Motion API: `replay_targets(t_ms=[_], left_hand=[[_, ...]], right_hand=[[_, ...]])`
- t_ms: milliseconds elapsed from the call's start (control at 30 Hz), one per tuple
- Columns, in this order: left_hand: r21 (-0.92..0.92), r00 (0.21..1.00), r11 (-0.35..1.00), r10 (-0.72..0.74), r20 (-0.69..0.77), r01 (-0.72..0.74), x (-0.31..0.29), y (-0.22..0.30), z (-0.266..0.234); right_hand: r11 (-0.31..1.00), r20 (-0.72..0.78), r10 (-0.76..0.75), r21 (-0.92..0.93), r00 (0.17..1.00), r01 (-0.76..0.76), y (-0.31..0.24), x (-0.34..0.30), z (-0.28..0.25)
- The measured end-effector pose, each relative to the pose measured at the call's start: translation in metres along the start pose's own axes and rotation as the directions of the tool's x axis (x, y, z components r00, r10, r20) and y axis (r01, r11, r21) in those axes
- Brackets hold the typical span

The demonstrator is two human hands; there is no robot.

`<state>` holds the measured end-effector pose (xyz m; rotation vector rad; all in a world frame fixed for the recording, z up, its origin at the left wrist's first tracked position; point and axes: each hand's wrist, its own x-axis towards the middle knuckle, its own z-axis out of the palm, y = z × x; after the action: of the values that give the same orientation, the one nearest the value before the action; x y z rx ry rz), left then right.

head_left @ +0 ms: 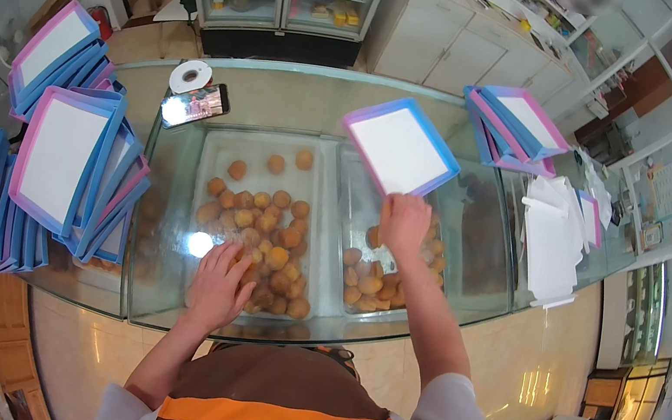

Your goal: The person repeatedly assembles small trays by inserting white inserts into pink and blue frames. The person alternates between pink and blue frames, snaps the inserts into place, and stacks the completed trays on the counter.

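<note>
The two hands are apart from each other: the right hand (pixel 406 224) is closed on the near edge of a shallow box (pixel 401 148), white inside with a pink-and-blue rim, which sits at the upper centre of the frame, while the left hand (pixel 218 286) has its fingers loosely spread at the lower centre-left, over the glass tabletop (pixel 284 94); from here I can't tell whether it presses on the glass. Beneath the glass, round brown balls (pixel 288 238) lie in two pale trays, a large cluster by the left hand and a smaller one below the right. Farther out, a white roll (pixel 190 75) and a lit phone (pixel 196 106) lie upper left of centre. Stacks of similar boxes (pixel 59 157) crowd the left side, a smaller stack (pixel 518 126) stands upper right, and white sheets (pixel 549 239) lie below it. A glass-doored fridge (pixel 323 16) stands at the top.
</note>
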<state>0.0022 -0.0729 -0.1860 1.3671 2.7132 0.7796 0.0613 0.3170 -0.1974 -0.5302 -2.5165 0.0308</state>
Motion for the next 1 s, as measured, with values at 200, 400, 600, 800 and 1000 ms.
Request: replay_targets(t_ms=[200,400,600,800,1000], left_hand=[[-0.026,0.999,0.999,-0.027,-0.034,0.026,-0.001,-0.001,-0.006],[-0.068,0.997,0.995,-0.07,-0.028,0.068,-0.005,-0.001,-0.012],[-0.074,0.996,0.995,-0.075,-0.047,0.071,-0.005,0.0,-0.009],[-0.058,0.997,0.996,-0.064,-0.052,0.061,-0.002,0.001,-0.007],[-0.032,0.996,0.999,-0.036,-0.083,0.033,-0.002,-0.001,-0.004]], right_hand=[[0.931,0.027,0.254,-0.278,0.967,-0.237,0.076,0.106,0.069],[0.932,-0.081,0.202,-0.29,0.976,-0.217,0.07,0.127,0.045],[0.859,-0.313,0.257,-0.359,0.914,-0.365,0.18,0.048,-0.025],[0.396,-0.252,0.672,-0.672,0.696,-0.626,0.289,-0.074,-0.096],[0.431,-0.064,0.795,-0.639,0.603,-0.637,0.287,-0.129,-0.113]])
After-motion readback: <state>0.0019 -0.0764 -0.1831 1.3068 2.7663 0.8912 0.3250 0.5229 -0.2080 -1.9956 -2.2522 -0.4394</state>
